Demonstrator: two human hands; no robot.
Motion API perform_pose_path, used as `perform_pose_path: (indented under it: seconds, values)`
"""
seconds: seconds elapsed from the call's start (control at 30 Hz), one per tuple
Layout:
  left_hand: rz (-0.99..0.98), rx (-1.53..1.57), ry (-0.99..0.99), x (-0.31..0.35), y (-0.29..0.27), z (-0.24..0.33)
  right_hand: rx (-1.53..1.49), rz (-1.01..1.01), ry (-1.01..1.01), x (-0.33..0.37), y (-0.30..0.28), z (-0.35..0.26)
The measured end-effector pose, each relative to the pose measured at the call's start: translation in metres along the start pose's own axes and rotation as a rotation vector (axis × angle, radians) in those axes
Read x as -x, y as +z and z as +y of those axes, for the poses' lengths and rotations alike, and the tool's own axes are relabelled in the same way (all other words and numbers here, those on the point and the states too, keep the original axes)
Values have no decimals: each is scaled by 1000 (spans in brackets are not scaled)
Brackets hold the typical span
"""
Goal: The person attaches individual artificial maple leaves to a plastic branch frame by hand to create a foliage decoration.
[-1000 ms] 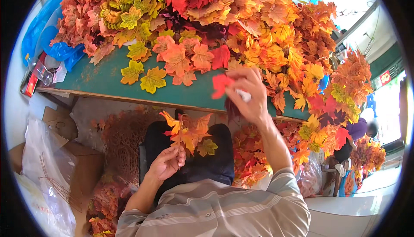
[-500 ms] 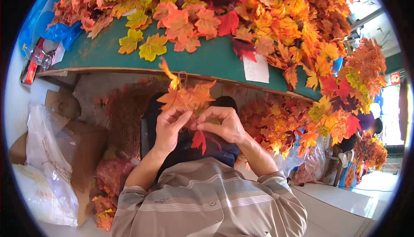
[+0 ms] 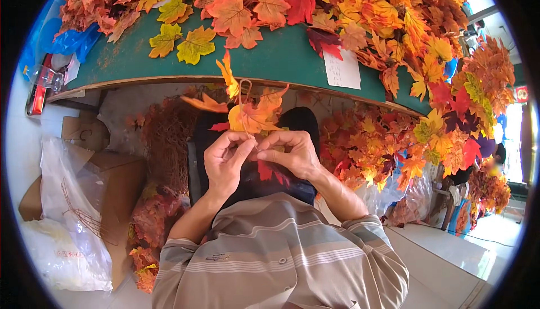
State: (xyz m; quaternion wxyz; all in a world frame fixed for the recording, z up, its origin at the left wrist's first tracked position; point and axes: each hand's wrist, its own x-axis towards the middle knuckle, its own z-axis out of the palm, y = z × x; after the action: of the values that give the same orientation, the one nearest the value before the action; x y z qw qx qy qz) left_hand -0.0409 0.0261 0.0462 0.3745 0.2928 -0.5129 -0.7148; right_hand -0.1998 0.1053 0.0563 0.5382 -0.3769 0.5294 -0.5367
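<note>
Over my lap I hold a garland of artificial maple leaves, orange and yellow with some red. My left hand is closed, pinching its thin brown stem between thumb and fingertips. A curled hook of stem stands up above the leaves. Close beside it, my right hand is also closed, thumb against fingers, at the same stem; the exact spot it grips is partly hidden by the fingers. A red leaf hangs below, between the two hands.
A green table ahead carries heaps of artificial maple leaves and a white paper slip. Red-handled tool lies at the left. Below stand a cardboard box and plastic bags. Leaf bunches hang right; a person is beyond.
The garland's leaves have turned and spread; an orange leaf now sticks out to the left and the stem hook shows clearly. Both hands stay close together, pinching. The view has shifted slightly.
</note>
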Motion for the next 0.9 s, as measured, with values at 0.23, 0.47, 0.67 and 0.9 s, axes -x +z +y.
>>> perform_pose_path:
  seconds: [0.23, 0.47, 0.67, 0.9]
  values:
    - [2, 14, -33, 1, 2, 1, -91, 30, 19, 0, 1, 11]
    - [8, -12, -22, -1, 4, -2, -108, 49, -8, -2, -1, 16]
    - [9, -90, 51, 0, 7, -5, -70, 72, -3, 0, 0, 9]
    - [-40, -55, 18, -1, 0, -8, -74, 53, 19, -3, 4, 13]
